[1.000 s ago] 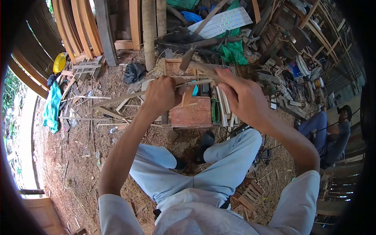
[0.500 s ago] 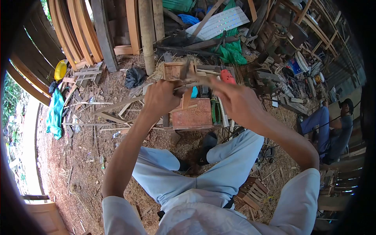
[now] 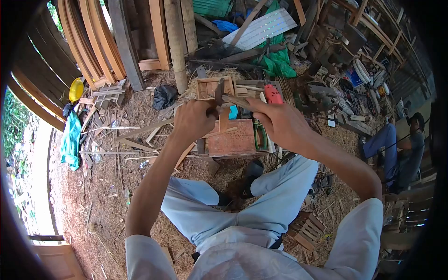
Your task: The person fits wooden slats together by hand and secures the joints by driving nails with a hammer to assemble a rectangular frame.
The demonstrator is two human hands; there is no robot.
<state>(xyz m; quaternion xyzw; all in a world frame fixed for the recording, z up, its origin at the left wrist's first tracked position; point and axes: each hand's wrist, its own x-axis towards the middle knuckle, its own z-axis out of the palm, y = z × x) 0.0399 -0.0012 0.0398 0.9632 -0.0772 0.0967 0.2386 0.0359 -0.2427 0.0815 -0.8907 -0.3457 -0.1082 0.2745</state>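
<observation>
My right hand [image 3: 283,122] is closed around the wooden handle of a hammer [image 3: 235,100], whose dark head stands beside the fingers of my left hand [image 3: 192,119]. Those left fingers are curled shut, and what they hold is hidden. A small upright piece of wood [image 3: 224,121] shows just below and right of them, over a reddish wooden box [image 3: 232,142]. Green-handled pliers [image 3: 260,135] lie at the box's right side. Behind the hammer sits an open wooden tray [image 3: 210,85].
A red power tool [image 3: 273,94] lies beyond my right hand. Wood strips [image 3: 154,128] and shavings litter the ground at left. A black plastic bag [image 3: 164,96] rests near a bamboo post [image 3: 175,51]. Another person [image 3: 405,151] sits at far right.
The hammer, blurred by motion before, now shows sharply with its head close to my left fingers. My left hand stays closed in nearly the same place; the whole view has shifted slightly.
</observation>
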